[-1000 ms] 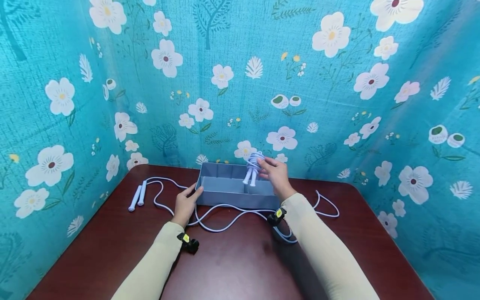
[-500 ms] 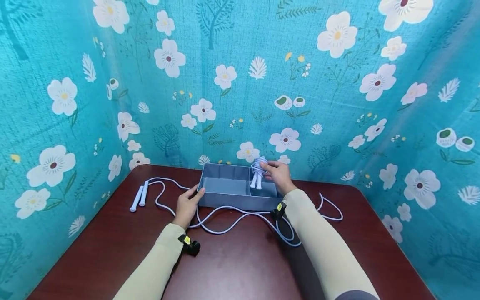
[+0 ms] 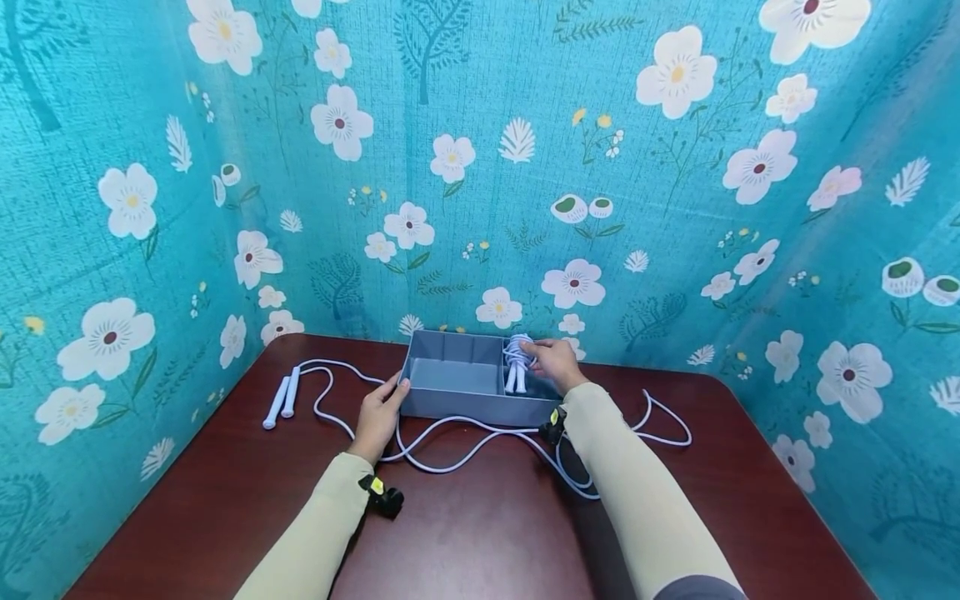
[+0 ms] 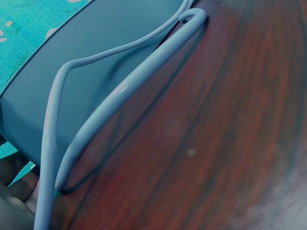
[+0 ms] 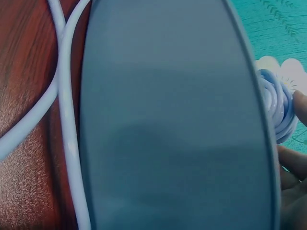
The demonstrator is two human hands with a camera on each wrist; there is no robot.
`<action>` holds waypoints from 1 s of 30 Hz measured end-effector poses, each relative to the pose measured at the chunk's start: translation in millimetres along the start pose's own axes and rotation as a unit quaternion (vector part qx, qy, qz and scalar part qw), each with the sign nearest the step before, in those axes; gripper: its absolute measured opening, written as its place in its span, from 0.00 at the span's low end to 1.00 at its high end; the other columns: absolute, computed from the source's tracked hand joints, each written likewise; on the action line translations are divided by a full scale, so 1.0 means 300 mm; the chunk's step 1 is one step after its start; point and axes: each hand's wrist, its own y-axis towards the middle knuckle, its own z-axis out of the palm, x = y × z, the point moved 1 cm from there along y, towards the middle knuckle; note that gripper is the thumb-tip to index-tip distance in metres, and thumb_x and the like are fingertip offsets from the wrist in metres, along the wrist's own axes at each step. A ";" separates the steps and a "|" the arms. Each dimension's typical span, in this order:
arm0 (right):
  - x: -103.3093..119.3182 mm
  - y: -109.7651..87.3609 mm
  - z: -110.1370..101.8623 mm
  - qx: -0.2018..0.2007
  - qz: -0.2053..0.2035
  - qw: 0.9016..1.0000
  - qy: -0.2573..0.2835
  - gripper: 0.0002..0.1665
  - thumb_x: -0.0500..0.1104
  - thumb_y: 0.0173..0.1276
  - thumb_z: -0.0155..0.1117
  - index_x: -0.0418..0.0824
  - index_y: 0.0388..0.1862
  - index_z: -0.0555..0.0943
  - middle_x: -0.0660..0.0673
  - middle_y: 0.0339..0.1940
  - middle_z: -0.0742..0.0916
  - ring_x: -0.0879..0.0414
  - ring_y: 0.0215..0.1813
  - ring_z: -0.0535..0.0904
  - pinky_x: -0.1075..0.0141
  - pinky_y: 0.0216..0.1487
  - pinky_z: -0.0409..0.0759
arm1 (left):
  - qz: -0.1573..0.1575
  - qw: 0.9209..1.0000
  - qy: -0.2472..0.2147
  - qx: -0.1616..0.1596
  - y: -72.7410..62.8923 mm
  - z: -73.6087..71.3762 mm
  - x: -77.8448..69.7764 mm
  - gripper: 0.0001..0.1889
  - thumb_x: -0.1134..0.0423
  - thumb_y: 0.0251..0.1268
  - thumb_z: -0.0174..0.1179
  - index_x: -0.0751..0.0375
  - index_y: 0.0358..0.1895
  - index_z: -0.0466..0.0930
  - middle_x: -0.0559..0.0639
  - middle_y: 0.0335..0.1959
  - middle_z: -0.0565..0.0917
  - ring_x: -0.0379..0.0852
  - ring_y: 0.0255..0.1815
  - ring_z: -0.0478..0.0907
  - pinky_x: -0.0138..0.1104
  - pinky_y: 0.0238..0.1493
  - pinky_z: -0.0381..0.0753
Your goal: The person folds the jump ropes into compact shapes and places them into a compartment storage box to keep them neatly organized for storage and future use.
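Note:
A grey two-compartment storage box (image 3: 453, 403) stands on the table. My left hand (image 3: 377, 414) grips its left end, with the thumb at the front corner; in the left wrist view the fingers (image 4: 19, 177) show low at the box's end. My right hand (image 3: 557, 363) pinches a coiled white jump rope (image 3: 517, 351) over the smaller right compartment, its two handles (image 3: 516, 379) pointing down inside. In the right wrist view the coil (image 5: 277, 105) shows just past the rim, the box wall (image 5: 177, 120) hiding the rest.
Another white jump rope lies loose on the dark red table (image 3: 465, 533); its handles (image 3: 282, 400) rest at the left. Its cord (image 3: 442, 469) loops in front of the box and out to the right. A teal floral curtain (image 3: 480, 183) surrounds the table's back and sides.
My right hand has moved right and down with the coiled jump rope, from above the divider into the right compartment's opening. My left hand keeps its hold on the box.

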 end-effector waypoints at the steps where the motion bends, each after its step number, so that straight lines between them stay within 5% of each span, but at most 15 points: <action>1: -0.003 0.002 0.003 0.002 0.005 1.000 -0.005 0.36 0.54 0.66 0.66 0.30 0.63 0.74 0.38 0.44 0.81 0.50 0.37 0.79 0.50 0.51 0.79 | 0.000 1.000 0.000 0.002 0.001 -0.001 0.000 0.25 0.47 0.69 0.58 0.55 0.64 0.76 0.51 0.63 0.76 0.46 0.68 0.66 0.41 0.68 0.60; 6: -0.019 0.012 0.013 0.010 0.019 0.999 -0.037 0.30 0.53 0.68 0.64 0.30 0.57 0.78 0.41 0.37 0.80 0.52 0.32 0.79 0.51 0.48 0.80 | 0.000 1.000 -0.005 0.009 0.002 -0.003 -0.007 0.25 0.49 0.69 0.58 0.55 0.65 0.76 0.52 0.63 0.75 0.46 0.68 0.66 0.40 0.68 0.60; 11: -0.034 0.025 0.018 0.009 0.024 0.997 -0.071 0.20 0.51 0.69 0.64 0.35 0.29 0.81 0.45 0.22 0.77 0.55 0.22 0.76 0.49 0.43 0.80 | 0.006 1.000 -0.009 0.018 0.003 0.000 -0.012 0.28 0.44 0.67 0.59 0.55 0.65 0.75 0.52 0.64 0.75 0.46 0.68 0.65 0.41 0.68 0.59; 13: -0.033 0.027 0.023 0.011 0.029 0.996 -0.078 0.19 0.51 0.69 0.63 0.37 0.26 0.78 0.45 0.22 0.77 0.55 0.22 0.76 0.48 0.44 0.80 | 0.006 1.000 -0.014 0.020 0.006 0.001 -0.009 0.28 0.44 0.67 0.59 0.56 0.65 0.75 0.52 0.64 0.75 0.46 0.68 0.65 0.41 0.68 0.60; 23: -0.042 0.032 0.045 0.052 0.063 0.990 -0.114 0.23 0.47 0.74 0.55 0.28 0.54 0.75 0.43 0.31 0.76 0.53 0.26 0.76 0.60 0.35 0.78 | 0.000 1.000 -0.008 0.013 0.006 -0.001 -0.006 0.30 0.42 0.66 0.58 0.56 0.65 0.75 0.53 0.64 0.74 0.47 0.68 0.65 0.41 0.68 0.59; 30: -0.041 0.040 0.053 0.049 0.063 0.979 -0.188 0.30 0.52 0.73 0.55 0.27 0.59 0.73 0.40 0.39 0.78 0.47 0.43 0.77 0.55 0.47 0.74 | -0.001 1.000 -0.017 0.016 0.006 -0.002 -0.003 0.26 0.47 0.68 0.59 0.55 0.65 0.75 0.53 0.64 0.74 0.47 0.69 0.65 0.42 0.68 0.60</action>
